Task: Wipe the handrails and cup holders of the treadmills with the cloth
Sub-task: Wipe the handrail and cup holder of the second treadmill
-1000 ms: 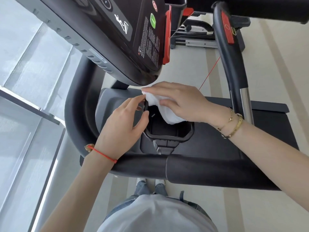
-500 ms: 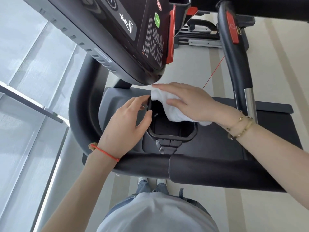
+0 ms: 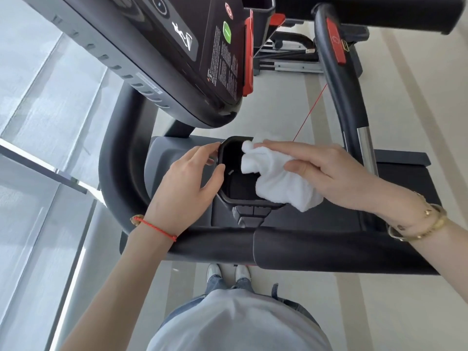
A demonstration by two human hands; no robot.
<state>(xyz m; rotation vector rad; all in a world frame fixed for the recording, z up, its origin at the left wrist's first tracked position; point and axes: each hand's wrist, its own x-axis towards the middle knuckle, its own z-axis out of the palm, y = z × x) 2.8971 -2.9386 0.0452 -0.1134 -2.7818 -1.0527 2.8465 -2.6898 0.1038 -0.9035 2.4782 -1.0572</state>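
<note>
Occluded and cropped regions, head view

The white cloth (image 3: 278, 181) covers the right rim and right inner wall of the cup holder (image 3: 234, 183); the right hand (image 3: 326, 171) lies over the cloth, its palm side and the fingertips beneath not visible; the left hand (image 3: 184, 183) hides the holder's left outer wall; the console (image 3: 177, 46) is cut off by the top edge, its printed warning text too small to read; the front handrail (image 3: 291, 245) passes under both forearms; the right upright handrail (image 3: 347, 92) is cropped at the top; both elbows lie outside the frame.
</note>
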